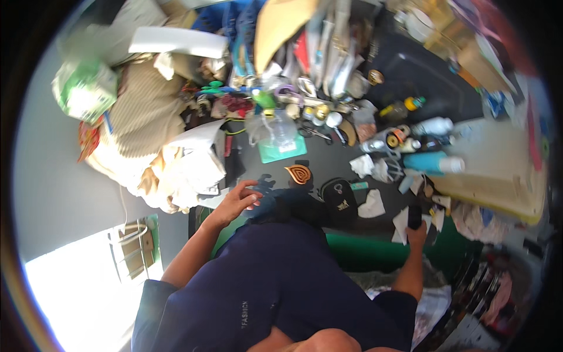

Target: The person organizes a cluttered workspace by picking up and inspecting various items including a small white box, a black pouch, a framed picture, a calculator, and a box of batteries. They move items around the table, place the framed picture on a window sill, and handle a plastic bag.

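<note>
My left hand (239, 202) hovers over the near edge of the dark table (259, 176), its fingers apart and nothing in them. In my right hand (416, 234) is a dark flat object (414, 218), perhaps a phone, above some white papers (400, 226) at the right. Between the hands lie a brown leaf-shaped piece with carved loops (299, 174), a small black pouch (341, 202), a small teal packet (360, 185) and a crumpled white tissue (372, 204). Farther back, a clear plastic bag (279, 127) lies partly over a green packet (268, 153), near scissors (317, 133).
A heap of cloth (143, 105) and white papers (200, 169) fills the left. Several bottles, one blue with a white cap (426, 163), lie at the right beside a large pale plastic bin (497, 176). Bags and small jars crowd the back.
</note>
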Action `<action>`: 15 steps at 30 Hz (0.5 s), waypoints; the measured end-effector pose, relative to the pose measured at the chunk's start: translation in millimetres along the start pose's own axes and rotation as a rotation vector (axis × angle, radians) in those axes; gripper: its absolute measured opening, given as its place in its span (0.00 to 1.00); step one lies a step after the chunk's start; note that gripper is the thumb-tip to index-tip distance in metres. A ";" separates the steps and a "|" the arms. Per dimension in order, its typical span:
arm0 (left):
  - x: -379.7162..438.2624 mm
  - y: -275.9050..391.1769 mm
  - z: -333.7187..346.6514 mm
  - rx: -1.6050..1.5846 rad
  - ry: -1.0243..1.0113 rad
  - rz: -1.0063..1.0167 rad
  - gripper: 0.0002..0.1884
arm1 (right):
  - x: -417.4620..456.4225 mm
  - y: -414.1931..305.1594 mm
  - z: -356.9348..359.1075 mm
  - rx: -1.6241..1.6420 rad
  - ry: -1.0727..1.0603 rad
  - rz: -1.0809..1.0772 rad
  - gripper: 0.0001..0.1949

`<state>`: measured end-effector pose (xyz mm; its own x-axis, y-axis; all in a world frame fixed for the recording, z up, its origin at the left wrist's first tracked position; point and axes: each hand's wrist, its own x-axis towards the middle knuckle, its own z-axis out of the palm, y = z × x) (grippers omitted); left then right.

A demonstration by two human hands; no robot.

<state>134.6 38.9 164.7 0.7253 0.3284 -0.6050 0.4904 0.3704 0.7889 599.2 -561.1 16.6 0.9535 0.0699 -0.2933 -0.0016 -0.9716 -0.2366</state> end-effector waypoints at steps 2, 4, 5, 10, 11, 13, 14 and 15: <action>-9.5 -1.4 1.4 -0.010 0.068 -0.008 0.29 | -0.4 -11.4 1.3 0.025 -0.001 -0.050 0.42; -16.1 -11.5 -3.6 0.035 0.141 0.040 0.29 | 1.5 -8.7 -0.3 -0.047 -0.010 -0.065 0.45; -15.8 -19.5 -7.2 0.060 0.169 0.063 0.29 | 1.8 -4.2 -0.7 -0.063 0.012 -0.075 0.45; -35.8 -25.3 -19.9 0.382 0.551 0.266 0.29 | -0.6 -11.1 -1.8 -0.087 0.160 -0.166 0.42; -41.9 -27.2 -27.3 0.555 0.662 0.356 0.30 | -1.4 -22.5 -0.5 -0.078 0.181 -0.173 0.39; -53.2 -30.3 -42.8 0.905 0.873 0.530 0.31 | -12.5 -46.4 -0.8 -0.064 0.230 -0.184 0.34; -58.3 -29.5 -51.8 0.877 0.904 0.502 0.34 | -17.3 -55.7 2.4 -0.026 0.261 -0.219 0.32; -59.0 -30.4 -63.7 0.970 0.942 0.470 0.37 | -21.7 -56.1 9.5 0.011 0.299 -0.246 0.31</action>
<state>46.2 63.6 169.5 0.5133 0.8377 0.1868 0.7073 -0.5361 0.4607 575.7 -506.0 27.4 0.9717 0.2296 0.0559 0.2360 -0.9316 -0.2765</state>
